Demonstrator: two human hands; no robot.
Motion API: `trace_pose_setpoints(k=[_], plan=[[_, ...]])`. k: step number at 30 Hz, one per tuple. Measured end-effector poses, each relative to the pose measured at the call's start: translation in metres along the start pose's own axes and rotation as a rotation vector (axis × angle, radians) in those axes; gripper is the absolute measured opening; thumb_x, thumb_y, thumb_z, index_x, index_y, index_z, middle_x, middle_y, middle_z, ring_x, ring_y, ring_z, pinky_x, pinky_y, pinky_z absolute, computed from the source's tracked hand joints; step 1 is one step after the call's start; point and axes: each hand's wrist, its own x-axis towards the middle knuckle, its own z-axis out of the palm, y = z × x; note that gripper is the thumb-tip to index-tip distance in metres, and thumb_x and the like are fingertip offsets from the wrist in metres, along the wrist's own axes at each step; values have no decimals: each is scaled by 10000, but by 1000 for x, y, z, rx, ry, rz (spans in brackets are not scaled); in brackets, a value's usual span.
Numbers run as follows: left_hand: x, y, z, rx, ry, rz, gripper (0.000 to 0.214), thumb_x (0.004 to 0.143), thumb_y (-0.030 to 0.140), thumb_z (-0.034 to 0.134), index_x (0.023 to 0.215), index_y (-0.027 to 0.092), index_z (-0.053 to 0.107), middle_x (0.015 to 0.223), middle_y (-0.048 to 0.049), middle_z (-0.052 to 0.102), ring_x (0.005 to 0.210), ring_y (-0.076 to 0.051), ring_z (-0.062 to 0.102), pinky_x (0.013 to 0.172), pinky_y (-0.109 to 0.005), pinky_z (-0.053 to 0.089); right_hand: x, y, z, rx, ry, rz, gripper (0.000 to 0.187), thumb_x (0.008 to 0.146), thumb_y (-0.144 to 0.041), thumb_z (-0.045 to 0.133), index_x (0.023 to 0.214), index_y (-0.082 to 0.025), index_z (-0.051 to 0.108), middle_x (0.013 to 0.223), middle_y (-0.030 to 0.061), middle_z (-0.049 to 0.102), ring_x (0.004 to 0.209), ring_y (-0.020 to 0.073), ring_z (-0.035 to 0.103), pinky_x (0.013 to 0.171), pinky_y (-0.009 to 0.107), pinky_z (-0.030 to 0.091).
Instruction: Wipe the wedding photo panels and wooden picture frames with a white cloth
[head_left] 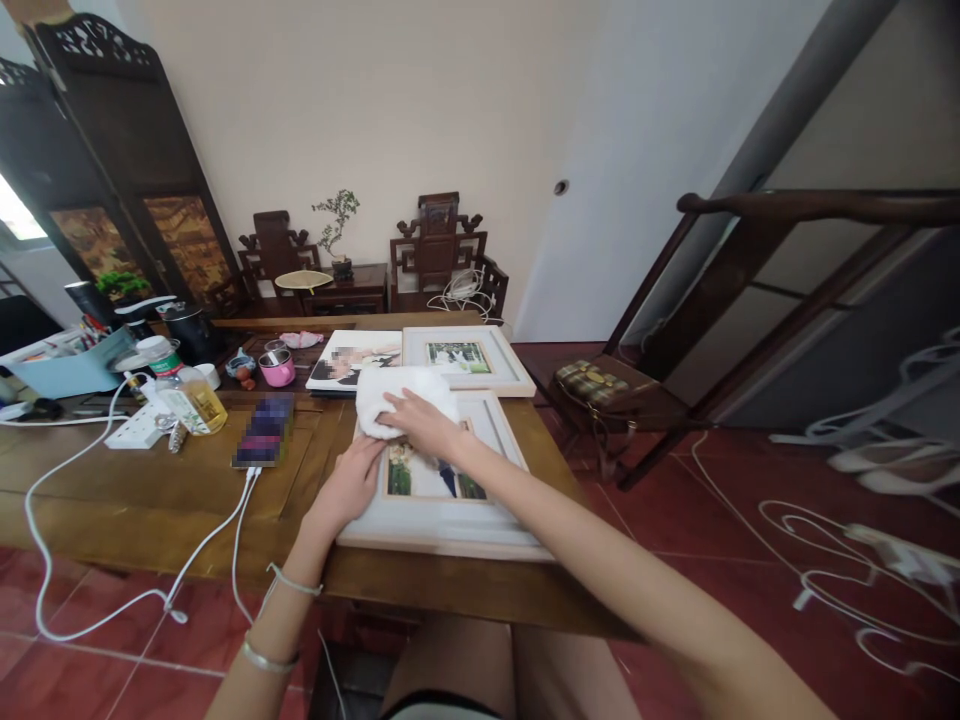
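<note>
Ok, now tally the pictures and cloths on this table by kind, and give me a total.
White-framed pictures: 2, the near frame under the left hand and the far frame behind it
Unframed photo print: 1
White cloth: 1, under the right hand
Total: 4

Above the left hand (349, 490), 2 thin silvery bangles (295, 582) circle the wrist, well apart; both forearms are bare.

Cloth (405, 392) on near frame (435, 527) on table (150, 490), second frame (517, 376) behind, phone (264, 432) to the left
</note>
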Motion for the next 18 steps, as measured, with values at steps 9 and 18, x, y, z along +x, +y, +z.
trace_pose_setpoints(k=[9,18], plan=[[-5,-6,3,-38,25,-29,415,895,185,330,1287,190,464,1364,-87,458,1287,-189,388,1080,-427,311,-63,35,-33,-28,-111,264,471,712,73,434,1012,-206,665,1010,88,670,959,223,601,844,314,381],[-3,-3,4,-32,32,-72,409,894,203,340,1277,173,480,1369,-96,451,1297,-195,373,1084,-436,297,-118,7,-46,-64,-201,367,575,657,145,337,1062,-133,637,1009,163,646,1126,273,501,921,388,308]])
